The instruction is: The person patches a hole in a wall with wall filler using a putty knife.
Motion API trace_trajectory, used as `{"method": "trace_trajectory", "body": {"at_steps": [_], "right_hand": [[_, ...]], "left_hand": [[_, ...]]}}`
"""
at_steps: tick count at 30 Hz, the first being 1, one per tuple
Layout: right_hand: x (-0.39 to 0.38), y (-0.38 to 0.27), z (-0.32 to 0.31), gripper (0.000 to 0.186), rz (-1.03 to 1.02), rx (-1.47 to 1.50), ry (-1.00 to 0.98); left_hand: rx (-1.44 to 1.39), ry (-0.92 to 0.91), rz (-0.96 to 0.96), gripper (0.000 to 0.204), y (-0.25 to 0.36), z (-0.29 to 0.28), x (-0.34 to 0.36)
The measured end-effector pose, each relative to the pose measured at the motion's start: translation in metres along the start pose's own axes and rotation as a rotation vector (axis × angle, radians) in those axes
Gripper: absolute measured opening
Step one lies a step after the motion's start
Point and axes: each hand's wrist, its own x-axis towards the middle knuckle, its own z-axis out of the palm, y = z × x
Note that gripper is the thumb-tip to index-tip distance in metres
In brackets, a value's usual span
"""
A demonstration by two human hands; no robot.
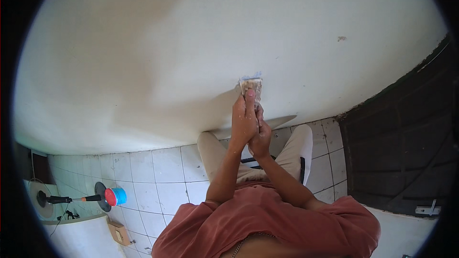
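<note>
In front of me is a pale wall (191,33). A putty knife (252,85) with a worn, stained blade rests its edge against it, just below a small scraped bluish patch (251,75). My left hand (244,119) is closed on the knife, thumb stretched up along the blade. My right hand (260,138) sits slightly lower and to the right, closed around the lower part of the tool, with its fingers partly behind the left hand. The handle is mostly hidden by both hands. White specks dot the left hand and wrist.
A dark door (392,138) with a metal handle (428,209) stands at the right. On the tiled floor (143,172) at the left are a pedestal fan (60,199), a red and blue container (115,196) and a cardboard box (118,233). Another chipped spot (341,38) marks the wall, upper right.
</note>
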Motion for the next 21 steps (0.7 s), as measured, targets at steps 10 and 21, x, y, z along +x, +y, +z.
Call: {"method": "trace_trajectory", "body": {"at_steps": [10, 21], "right_hand": [[0.008, -0.009, 0.002, 0.038, -0.015, 0.012, -0.111], [0.008, -0.011, -0.001, 0.046, 0.218, 0.030, -0.178]], "left_hand": [[0.047, 0.018, 0.093, 0.038, 0.017, 0.000, 0.003], [-0.002, -0.008, 0.111, 0.037, 0.019, -0.002, 0.004]]}}
